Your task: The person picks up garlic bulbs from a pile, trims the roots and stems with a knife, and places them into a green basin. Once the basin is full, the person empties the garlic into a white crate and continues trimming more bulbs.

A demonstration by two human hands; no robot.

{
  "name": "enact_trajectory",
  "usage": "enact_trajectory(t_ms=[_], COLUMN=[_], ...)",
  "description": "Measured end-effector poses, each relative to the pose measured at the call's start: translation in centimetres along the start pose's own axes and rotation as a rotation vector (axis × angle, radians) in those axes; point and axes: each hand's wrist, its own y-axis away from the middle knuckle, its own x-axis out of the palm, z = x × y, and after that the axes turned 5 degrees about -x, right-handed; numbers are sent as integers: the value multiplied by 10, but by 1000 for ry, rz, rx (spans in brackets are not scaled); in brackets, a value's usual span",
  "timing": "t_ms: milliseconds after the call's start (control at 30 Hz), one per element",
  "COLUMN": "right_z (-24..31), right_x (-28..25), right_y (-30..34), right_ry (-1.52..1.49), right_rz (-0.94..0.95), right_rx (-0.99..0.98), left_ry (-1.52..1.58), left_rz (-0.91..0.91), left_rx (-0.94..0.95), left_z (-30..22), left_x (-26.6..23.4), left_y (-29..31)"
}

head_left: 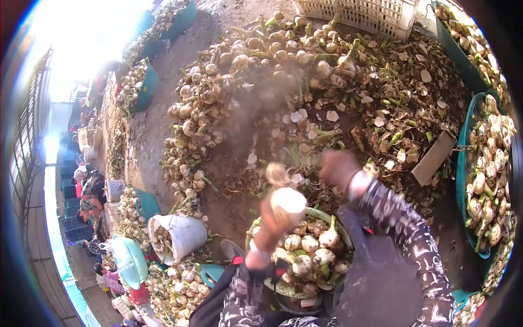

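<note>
My left hand [266,229] is closed round a pale garlic bulb [289,203], held above a bucket [348,235] of bulbs between my knees. A tan, blurred clump [277,173] shows just beyond that bulb; I cannot tell whether it is joined to it. Slightly farther off and to the right, my right hand [340,170] is curled up like a fist and smeared by motion. Anything inside it is hidden. Several garlic bulbs [309,243] with cut stems fill the bucket.
A big heap of unpeeled garlic [239,62] spreads ahead, with skins and stem scraps [395,117] to its right. Among the scraps lies a flat board [434,158]. Full teal tubs [467,131] line the right; a tipped white bucket [188,237] lies left. A crate [359,16] stands far back.
</note>
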Motion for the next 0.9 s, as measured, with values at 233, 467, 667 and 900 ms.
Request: enact_trajectory(t_ms=[233,467,667,900], right_z=[-49,-39,18,4], right_x=[-18,26,-28,18], right_y=[33,36,11,-1], right_ry=[-2,-352,-513,-84], right_rz=[-124,-196,-293,327], right_rx=[108,-21,-93,-219], left_ry=[161,1187,1705,1381], left_rz=[-21,-305,-263,-373], left_rx=[-95,-231,-231,-129], left_z=[-10,4,44,22], left_x=[-12,-20,-7,-1], left_y=[-4,-3,-3,12])
